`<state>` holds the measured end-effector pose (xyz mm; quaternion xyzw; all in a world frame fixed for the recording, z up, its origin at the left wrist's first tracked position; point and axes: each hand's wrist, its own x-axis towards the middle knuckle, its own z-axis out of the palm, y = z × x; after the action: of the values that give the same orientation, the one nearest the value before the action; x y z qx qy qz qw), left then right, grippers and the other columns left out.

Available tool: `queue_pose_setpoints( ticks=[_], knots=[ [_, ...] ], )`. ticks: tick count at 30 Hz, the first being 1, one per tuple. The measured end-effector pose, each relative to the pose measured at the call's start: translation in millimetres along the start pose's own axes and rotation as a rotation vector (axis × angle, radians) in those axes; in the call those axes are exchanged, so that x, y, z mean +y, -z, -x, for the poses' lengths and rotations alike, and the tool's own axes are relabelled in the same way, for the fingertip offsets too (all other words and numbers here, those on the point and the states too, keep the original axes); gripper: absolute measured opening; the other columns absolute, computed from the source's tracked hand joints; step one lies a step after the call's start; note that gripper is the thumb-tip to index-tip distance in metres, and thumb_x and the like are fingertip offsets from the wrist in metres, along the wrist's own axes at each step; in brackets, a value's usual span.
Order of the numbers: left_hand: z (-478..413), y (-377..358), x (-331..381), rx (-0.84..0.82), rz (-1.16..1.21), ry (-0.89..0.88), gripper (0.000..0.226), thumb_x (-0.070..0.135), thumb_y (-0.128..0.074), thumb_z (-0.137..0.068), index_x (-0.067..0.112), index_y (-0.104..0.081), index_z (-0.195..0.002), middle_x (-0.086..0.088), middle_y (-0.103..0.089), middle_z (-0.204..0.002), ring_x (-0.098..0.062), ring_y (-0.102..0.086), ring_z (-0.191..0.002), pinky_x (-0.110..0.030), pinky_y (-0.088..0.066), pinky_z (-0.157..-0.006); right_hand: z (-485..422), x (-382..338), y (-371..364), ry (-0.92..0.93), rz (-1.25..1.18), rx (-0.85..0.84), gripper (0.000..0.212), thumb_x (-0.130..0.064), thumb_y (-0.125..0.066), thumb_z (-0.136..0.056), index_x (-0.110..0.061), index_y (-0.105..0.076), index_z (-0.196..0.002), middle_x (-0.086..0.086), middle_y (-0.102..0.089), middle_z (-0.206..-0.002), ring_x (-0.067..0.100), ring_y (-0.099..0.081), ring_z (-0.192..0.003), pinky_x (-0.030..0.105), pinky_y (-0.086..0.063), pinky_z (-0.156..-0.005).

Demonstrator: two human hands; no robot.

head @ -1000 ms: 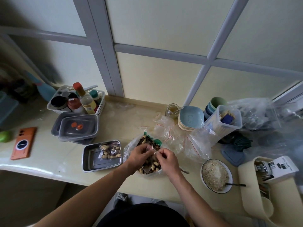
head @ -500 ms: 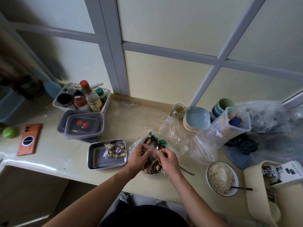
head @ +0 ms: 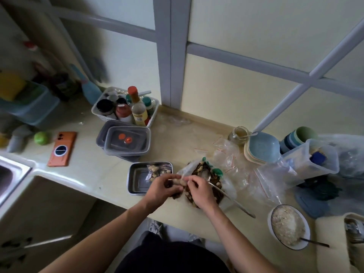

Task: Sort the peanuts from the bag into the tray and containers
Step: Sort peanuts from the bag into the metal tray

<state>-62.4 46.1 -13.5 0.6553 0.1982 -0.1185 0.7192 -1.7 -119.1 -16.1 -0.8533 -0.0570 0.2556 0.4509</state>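
An open plastic bag of peanuts (head: pixel 205 175) lies on the counter in front of me, with a metal spoon (head: pixel 234 201) resting in it. My left hand (head: pixel 164 189) and my right hand (head: pixel 199 192) meet over the bag's near left side and together pinch a small clear packet of peanuts (head: pixel 180 181). A steel tray (head: pixel 136 178) sits just left of the bag and holds one small packet of peanuts (head: pixel 155 170). Stacked lidded plastic containers (head: pixel 126 142) stand behind the tray.
A white basket of bottles (head: pixel 126 107) stands at the back. An orange phone (head: pixel 62 148) and a green fruit (head: pixel 41 137) lie left, a sink (head: pixel 9 174) at the far left. Empty zip bags (head: pixel 242 164), stacked dishes (head: pixel 262 148), a tall clear container (head: pixel 313 160) and a bowl of grain (head: pixel 288 226) crowd the right.
The camera has swung left, so everything sits further right in view. Both hands have shifted slightly left of the bag's middle, towards the tray, still pinching the small packet.
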Motion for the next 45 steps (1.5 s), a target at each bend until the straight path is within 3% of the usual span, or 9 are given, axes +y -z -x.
queue_pose_setpoints(
  ticks=[6,12,15,19,21,28,34,40,45],
  knots=[
    [3.1,49.0,-13.4,0.127,-0.025,0.037,0.023,0.016,-0.083,-0.084,0.019,-0.076,-0.106,-0.01,-0.077,-0.085,-0.015,-0.065,-0.068,-0.028,-0.052,-0.062,-13.5,-12.6,-42.5,0.006,0.053,-0.264,0.034,-0.033,-0.076,-0.091,-0.021,-0.068,-0.122,-0.009,-0.071,-0.107,0.007,-0.068,-0.096,0.014,-0.05,-0.081],
    [1.9,86.2,-25.1,0.267,-0.003,0.126,0.036,0.03,-0.086,-0.081,0.01,-0.067,-0.104,-0.016,-0.073,-0.089,-0.023,-0.068,-0.066,-0.035,-0.055,-0.059,-35.3,-35.4,-80.5,-0.064,0.09,-0.372,0.024,-0.025,-0.082,-0.085,-0.027,-0.066,-0.104,-0.006,-0.076,-0.091,0.001,-0.071,-0.078,0.02,-0.055,-0.074],
    [-4.0,101.9,-27.4,0.334,-0.18,0.119,0.023,0.038,-0.074,-0.091,0.018,-0.068,-0.103,0.001,-0.076,-0.093,-0.017,-0.073,-0.081,-0.044,-0.061,-0.079,-49.7,-43.4,-101.9,-0.043,0.164,-0.309,0.017,-0.025,-0.08,-0.084,-0.028,-0.067,-0.095,-0.006,-0.076,-0.086,0.011,-0.073,-0.077,0.034,-0.06,-0.076],
    [-15.2,120.9,-21.6,0.425,-0.517,0.13,0.022,0.023,-0.063,-0.095,0.02,-0.071,-0.115,-0.001,-0.074,-0.106,-0.02,-0.069,-0.097,-0.031,-0.053,-0.088,-65.2,-54.4,-127.1,0.017,0.244,-0.186,0.029,-0.018,-0.08,-0.085,-0.021,-0.072,-0.113,-0.007,-0.071,-0.092,0.012,-0.063,-0.083,0.011,-0.043,-0.071],
    [-20.6,128.1,-21.9,0.466,-0.611,0.138,0.028,0.017,-0.06,-0.093,0.016,-0.07,-0.119,-0.008,-0.066,-0.107,-0.027,-0.064,-0.103,-0.028,-0.045,-0.087,-72.4,-59.0,-139.1,0.036,0.27,-0.152,0.034,-0.016,-0.079,-0.085,-0.017,-0.071,-0.118,0.0,-0.075,-0.103,0.018,-0.067,-0.094,0.018,-0.045,-0.08],
    [-27.3,141.5,-29.9,0.345,-1.011,0.054,0.044,0.017,-0.064,-0.084,0.018,-0.058,-0.127,-0.008,-0.05,-0.115,-0.031,-0.05,-0.107,-0.041,-0.051,-0.086,-76.6,-69.0,-160.6,0.115,0.44,-0.167,0.044,-0.006,-0.066,-0.091,-0.003,-0.056,-0.133,0.02,-0.063,-0.131,0.038,-0.057,-0.124,0.038,-0.041,-0.106],
    [-29.9,140.9,-41.7,0.263,-1.272,-0.021,0.037,0.03,-0.068,-0.082,0.022,-0.062,-0.118,-0.009,-0.05,-0.119,-0.031,-0.049,-0.107,-0.041,-0.05,-0.081,-50.3,-55.9,-170.5,0.247,0.502,-0.022,0.033,-0.003,-0.06,-0.084,-0.01,-0.056,-0.117,0.011,-0.055,-0.122,0.034,-0.062,-0.107,0.046,-0.056,-0.087],
    [-35.4,138.5,-48.6,0.248,-1.423,-0.04,0.035,0.027,-0.075,-0.076,0.021,-0.062,-0.109,-0.01,-0.058,-0.115,-0.031,-0.054,-0.1,-0.039,-0.051,-0.071,-58.9,-46.5,-165.6,0.187,0.449,-0.186,0.035,0.002,-0.053,-0.084,0.002,-0.058,-0.119,0.019,-0.057,-0.13,0.039,-0.055,-0.123,0.041,-0.042,-0.107],
    [-38.1,137.0,-44.1,0.223,-1.454,-0.018,0.043,0.027,-0.074,-0.079,0.019,-0.062,-0.119,-0.015,-0.058,-0.125,-0.035,-0.054,-0.109,-0.043,-0.051,-0.079,-60.9,-44.5,-146.2,0.209,0.423,-0.254,0.037,-0.006,-0.055,-0.092,0.0,-0.061,-0.129,0.016,-0.058,-0.135,0.031,-0.052,-0.129,0.037,-0.038,-0.115]
  ],
)
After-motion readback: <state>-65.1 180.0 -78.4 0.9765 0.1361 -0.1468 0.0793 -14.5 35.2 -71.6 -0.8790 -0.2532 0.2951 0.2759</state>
